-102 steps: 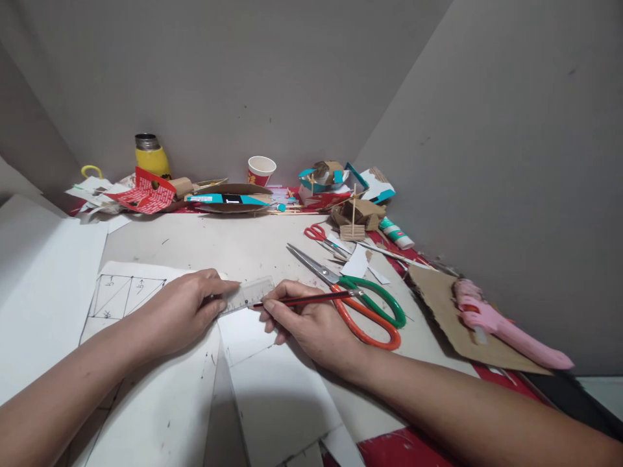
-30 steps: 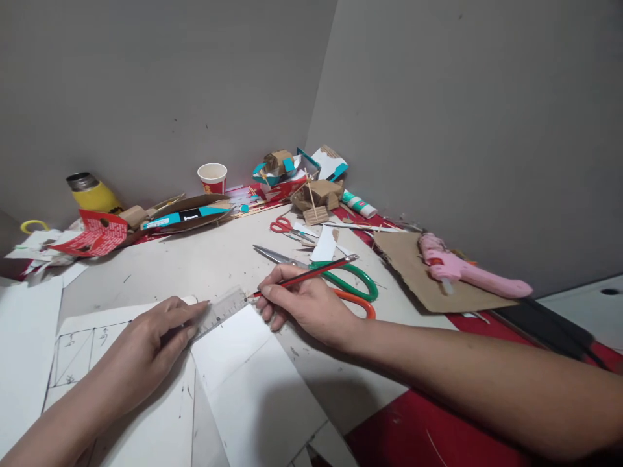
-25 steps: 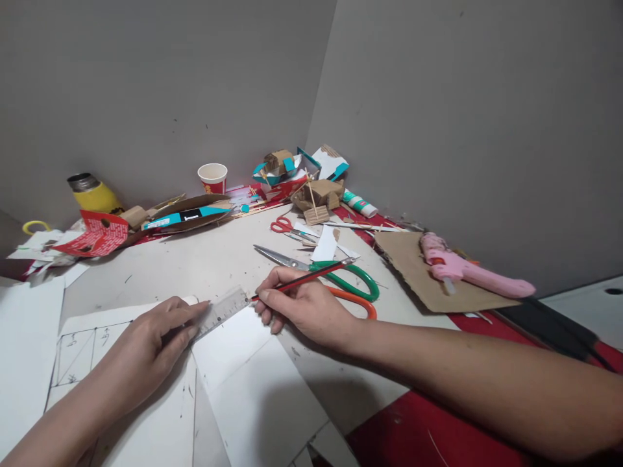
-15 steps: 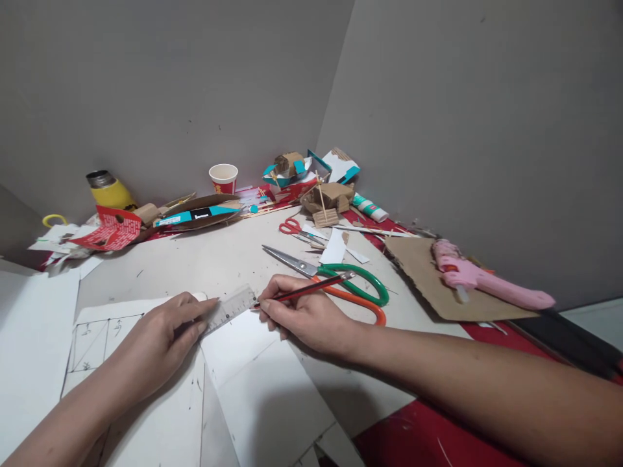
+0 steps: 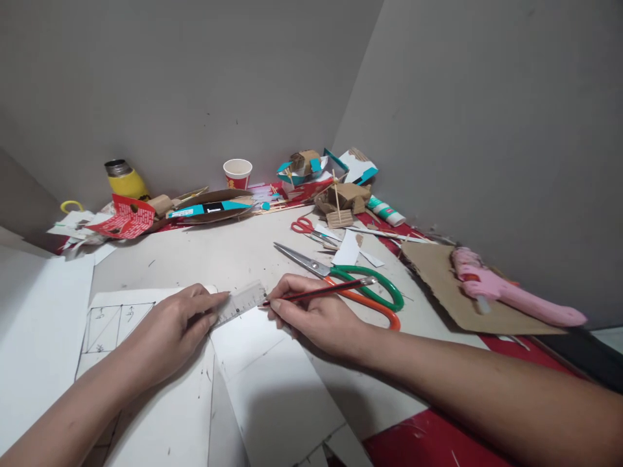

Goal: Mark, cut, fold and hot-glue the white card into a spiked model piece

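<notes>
White print on the red folded card (image 5: 129,220), upper left of the frame, is too small to read; so are the scale marks on the short clear plastic ruler (image 5: 249,299). The left hand (image 5: 175,327) covers the ruler's left end, fingers close together and holding it. Scissors with green and orange handles (image 5: 318,267) are partly hidden by the right hand (image 5: 316,318), which pinches a red-and-black pencil (image 5: 335,287), its point at the ruler's edge; contact is unclear. Near the frame's centre, the ruler slants along the top of a white card strip (image 5: 277,383), cut off below.
</notes>
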### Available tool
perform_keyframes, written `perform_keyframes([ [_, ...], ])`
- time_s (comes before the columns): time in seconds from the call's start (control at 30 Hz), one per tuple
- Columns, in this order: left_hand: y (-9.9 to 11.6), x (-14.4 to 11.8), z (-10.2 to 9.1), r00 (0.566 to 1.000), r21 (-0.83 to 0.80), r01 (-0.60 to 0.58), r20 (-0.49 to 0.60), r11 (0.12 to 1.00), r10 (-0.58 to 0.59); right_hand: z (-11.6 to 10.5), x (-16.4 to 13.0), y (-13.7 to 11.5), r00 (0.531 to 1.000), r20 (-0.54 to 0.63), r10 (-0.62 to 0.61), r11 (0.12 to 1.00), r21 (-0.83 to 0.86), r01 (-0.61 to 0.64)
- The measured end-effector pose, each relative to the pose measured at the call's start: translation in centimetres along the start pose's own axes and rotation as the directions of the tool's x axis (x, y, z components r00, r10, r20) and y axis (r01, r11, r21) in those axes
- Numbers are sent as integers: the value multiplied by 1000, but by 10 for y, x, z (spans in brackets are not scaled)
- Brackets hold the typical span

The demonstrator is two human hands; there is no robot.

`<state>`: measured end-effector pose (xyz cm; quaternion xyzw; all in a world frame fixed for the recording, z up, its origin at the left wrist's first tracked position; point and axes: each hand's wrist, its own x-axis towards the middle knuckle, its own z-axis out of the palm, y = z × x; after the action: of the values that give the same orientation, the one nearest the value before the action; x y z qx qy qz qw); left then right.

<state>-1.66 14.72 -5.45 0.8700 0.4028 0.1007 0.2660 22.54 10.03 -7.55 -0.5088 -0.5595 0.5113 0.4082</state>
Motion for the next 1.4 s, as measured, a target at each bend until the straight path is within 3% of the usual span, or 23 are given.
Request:
perform_keyframes([
  [0.13, 2, 1, 0, 1000, 3, 8, 2, 1000, -8, 0, 0, -1, 997, 26, -75, 994, -82, 77],
  [1.4, 1, 0, 1, 1000, 21, 1, -9, 1000, -1, -1, 0, -7, 979, 100, -180, 910, -360, 204],
])
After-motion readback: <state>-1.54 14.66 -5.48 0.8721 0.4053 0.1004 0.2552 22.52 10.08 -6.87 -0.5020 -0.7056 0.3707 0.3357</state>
